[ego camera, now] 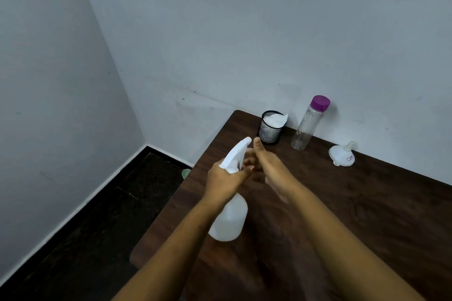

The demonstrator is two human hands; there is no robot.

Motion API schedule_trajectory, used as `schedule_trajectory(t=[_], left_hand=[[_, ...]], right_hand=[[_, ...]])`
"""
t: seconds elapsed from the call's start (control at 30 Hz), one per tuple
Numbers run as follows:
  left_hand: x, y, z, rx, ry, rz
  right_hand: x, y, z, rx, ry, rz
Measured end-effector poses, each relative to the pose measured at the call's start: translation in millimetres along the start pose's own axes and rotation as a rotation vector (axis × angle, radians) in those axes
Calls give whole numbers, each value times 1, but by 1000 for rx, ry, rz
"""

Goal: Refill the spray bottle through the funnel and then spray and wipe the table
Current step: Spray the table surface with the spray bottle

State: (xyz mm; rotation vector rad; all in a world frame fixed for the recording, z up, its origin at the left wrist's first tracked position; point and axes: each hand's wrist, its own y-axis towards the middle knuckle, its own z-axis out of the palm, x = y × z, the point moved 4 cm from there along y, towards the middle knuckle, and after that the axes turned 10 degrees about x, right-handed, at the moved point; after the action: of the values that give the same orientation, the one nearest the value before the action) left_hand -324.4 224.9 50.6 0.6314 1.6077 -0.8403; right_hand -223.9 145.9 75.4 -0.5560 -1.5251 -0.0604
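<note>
Head camera looks down at two bare arms over a dark brown wooden worktop (367,215). Closest to us is the round body of a cloudy white plastic spray bottle (230,217). It is lifted up and tipped. Its long side runs from the fat bottom near the person up and away to the white spray head. The left hand (223,179) is curled tight around the neck of the bottle, just under the spray head. The right hand (267,168) is right beside it, on the right side of the neck, with the thumb sticking up. It is blurry, so I cannot tell if its fingers are pinching anything or just touching. The bottle looks almost see-through, and I cannot tell how much is inside.

I think the spray top has to twist off next, and the right hand is well placed to help.

Past the hands stands a black mesh cup (270,129) with white cloth in it. Farther right of the right hand is a tall clear bottle with a purple cap (308,124). Farthest right lies a small white plastic funnel (342,155), well away from both hands.
</note>
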Motion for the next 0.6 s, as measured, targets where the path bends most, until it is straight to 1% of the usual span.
schedule_trajectory(t=[0.07,0.1,0.13,0.17,0.2,0.23,0.27,0.33,0.37,0.43,0.47,0.5,0.53,0.6], left_hand=[[6,6,18,-44,106,-18],[8,-2,22,-17,149,-45],[8,-9,19,-60,92,-89],[13,-14,26,-152,160,-108],[11,-13,36,-125,231,-97],[10,-5,45,-62,361,-45],[11,-2,51,8,381,-12],[7,-9,53,94,368,30],[5,-8,64,165,338,-2],[5,-11,69,349,369,-152],[7,-10,66,410,366,-215],[10,-8,58,429,360,-278],[14,-2,46,392,320,-311],[25,6,24,233,233,-384]], right_hand=[[-13,-6,14,114,74,-75],[-17,-10,20,138,80,-107],[-20,-12,23,137,83,-121],[-24,-13,22,117,87,-124],[-27,-14,20,91,108,-128],[-29,-17,16,63,115,-141],[-29,-18,13,15,100,-155],[-30,-22,5,-97,41,-182],[-31,-23,2,-137,69,-184],[-32,-27,-5,-180,161,-168],[-32,-29,-11,-204,156,-167],[-33,-32,-19,-225,120,-153],[-34,-34,-28,-232,82,-139],[-43,-39,-42,-210,80,-46]])
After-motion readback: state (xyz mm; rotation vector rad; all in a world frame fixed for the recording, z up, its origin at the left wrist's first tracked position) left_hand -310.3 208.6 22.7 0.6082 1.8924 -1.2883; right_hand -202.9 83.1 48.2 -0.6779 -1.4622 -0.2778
